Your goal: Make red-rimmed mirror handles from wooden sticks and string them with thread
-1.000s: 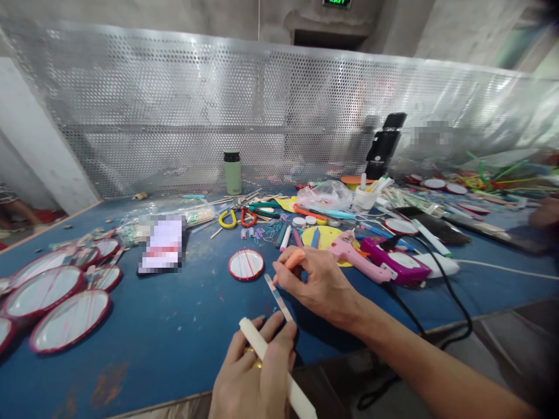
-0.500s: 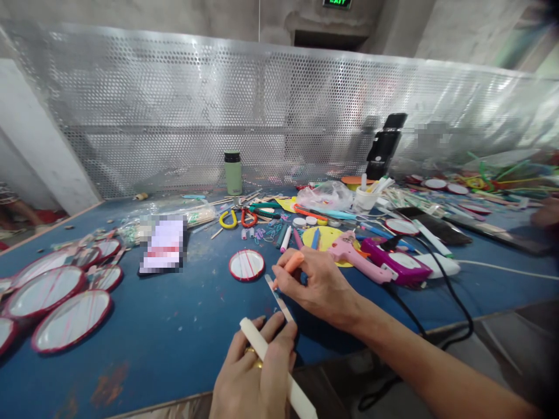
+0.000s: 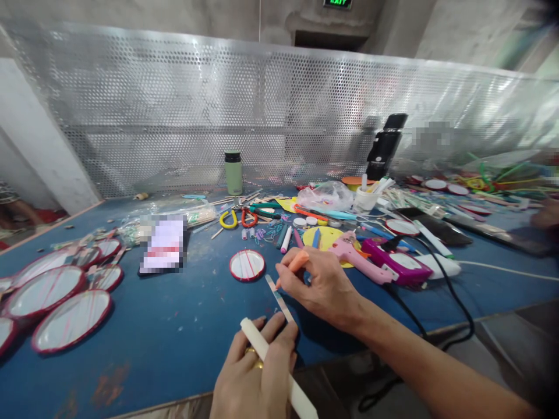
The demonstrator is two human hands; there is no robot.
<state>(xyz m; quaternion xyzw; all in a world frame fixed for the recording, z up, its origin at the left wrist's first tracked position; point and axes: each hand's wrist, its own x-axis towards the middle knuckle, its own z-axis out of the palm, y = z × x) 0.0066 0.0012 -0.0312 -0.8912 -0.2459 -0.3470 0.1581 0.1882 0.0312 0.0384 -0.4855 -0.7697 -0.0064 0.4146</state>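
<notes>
My right hand [image 3: 321, 285] is closed around an orange marker [image 3: 299, 263], its tip by the upper part of a flat wooden craft stick [image 3: 283, 305]. Whether the tip touches the wood I cannot tell. Bluish and pinkish patches show along the stick. My left hand [image 3: 259, 366] pinches the stick's near end against the table. A thick cream-coloured rod [image 3: 301, 398], pen-like in shape, is tucked between the fingers of that same hand. Just beyond the stick lies a small round red-rimmed disc [image 3: 247, 265] with pink streaks.
A pink glue gun [image 3: 362, 262] and a purple box [image 3: 395, 263] with a black cable lie right of my hand. Larger red-rimmed discs [image 3: 72, 322] and a phone [image 3: 163, 247] are at left. Pliers [image 3: 249, 217], markers and a green bottle [image 3: 233, 174] stand or lie farther back.
My right hand has shifted slightly to the right with the orange marker, showing more of the stick's upper part. My left hand has stayed nearly still.
</notes>
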